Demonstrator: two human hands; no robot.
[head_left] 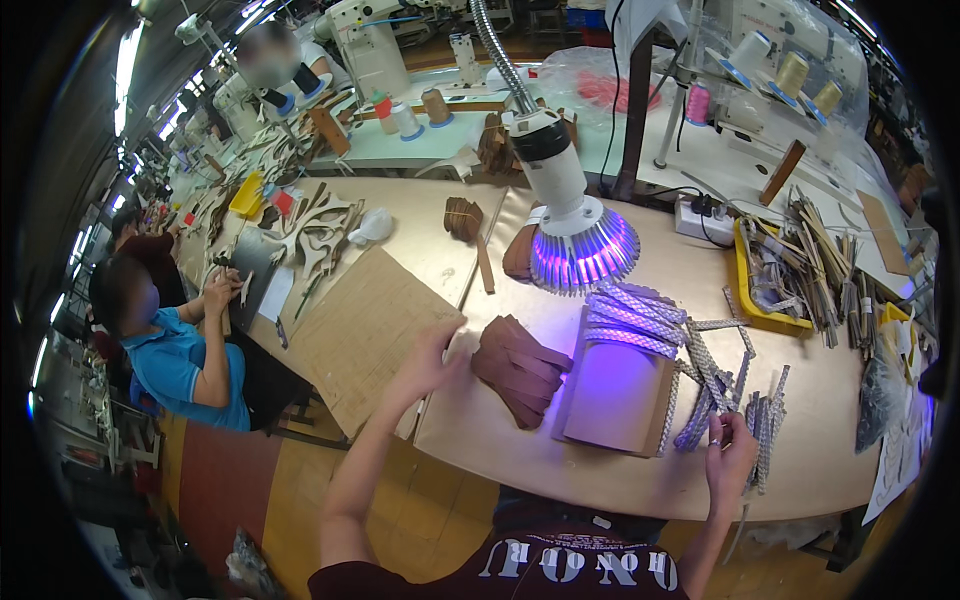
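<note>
A long tan worktable (pixel 400 300) is set over an orange and red floor (pixel 230 480). A gooseneck lamp (pixel 575 225) with violet light is hung over it. Sewing machines (pixel 365 40) are ranged far behind, and ceiling tube lights (pixel 125 70) are seen far left.

A stack of brown leather pieces (pixel 520 368) is touched at its nine o'clock edge by the left hand (pixel 425 362), its fingers spread. Patterned woven straps (pixel 704 408) are gripped by the right hand (pixel 730 455) at four o'clock from the cardboard board (pixel 612 398), which is lit violet by the lamp (pixel 575 235) hung at its twelve o'clock
</note>
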